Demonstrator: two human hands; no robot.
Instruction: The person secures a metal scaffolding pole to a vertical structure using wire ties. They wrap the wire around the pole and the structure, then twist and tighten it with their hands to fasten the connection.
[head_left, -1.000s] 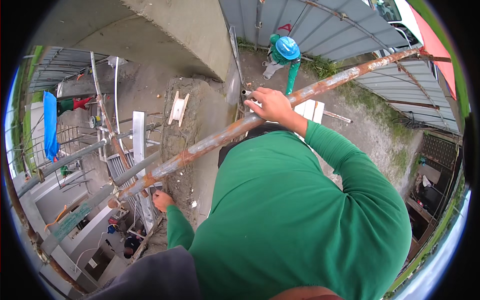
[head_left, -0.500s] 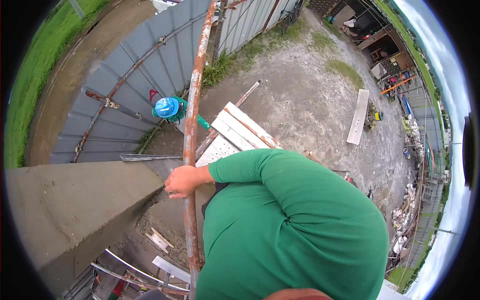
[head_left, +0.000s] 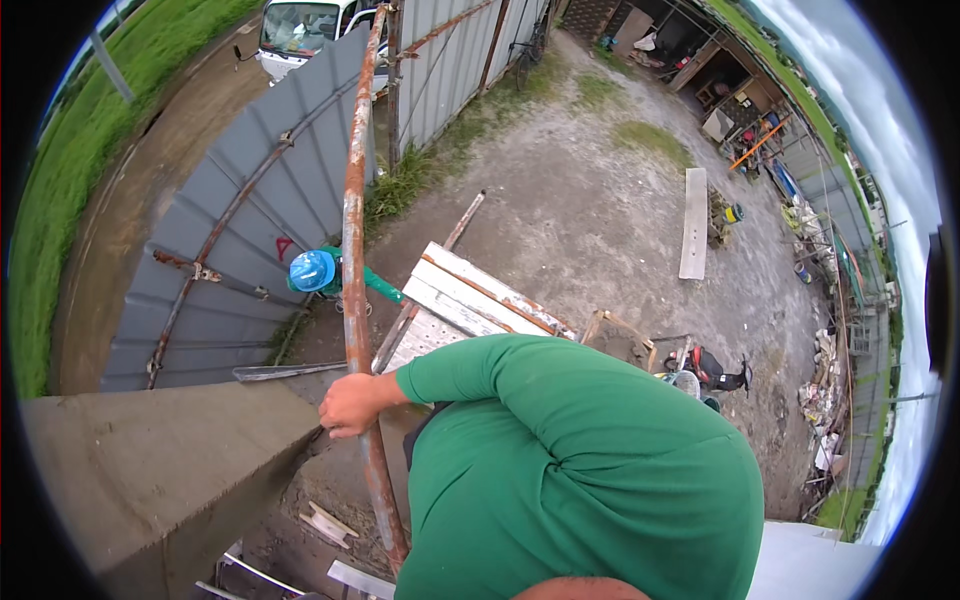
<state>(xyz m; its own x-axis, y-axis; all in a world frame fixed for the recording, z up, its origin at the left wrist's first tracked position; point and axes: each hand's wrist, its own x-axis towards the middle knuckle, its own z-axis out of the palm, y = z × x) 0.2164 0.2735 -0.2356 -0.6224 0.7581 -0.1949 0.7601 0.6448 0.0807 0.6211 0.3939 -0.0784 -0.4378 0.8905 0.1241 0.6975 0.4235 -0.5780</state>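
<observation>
My right hand (head_left: 350,405), in a long green sleeve, reaches across a rusty, paint-flecked metal pole (head_left: 355,240). Its wrist lies over the pole, and its fingers curl down next to the corner of a grey cement-faced beam (head_left: 180,440). What the fingers close on, if anything, is hidden. Just above the hand, a thin grey metal strip (head_left: 290,371) lies along the far edge of the beam. My left hand does not show.
Below stands a co-worker in a blue helmet (head_left: 313,270), one arm toward white-painted planks (head_left: 480,290). Corrugated metal fencing (head_left: 250,200) runs behind, with a white truck (head_left: 300,35) outside. A motorcycle (head_left: 705,368) and a long board (head_left: 694,225) are on the ground at right.
The view has shifted, bringing the truck and motorcycle into sight. My right hand stays by the pole and the beam's corner, with its fingers still curled. The co-worker remains beside the planks.
</observation>
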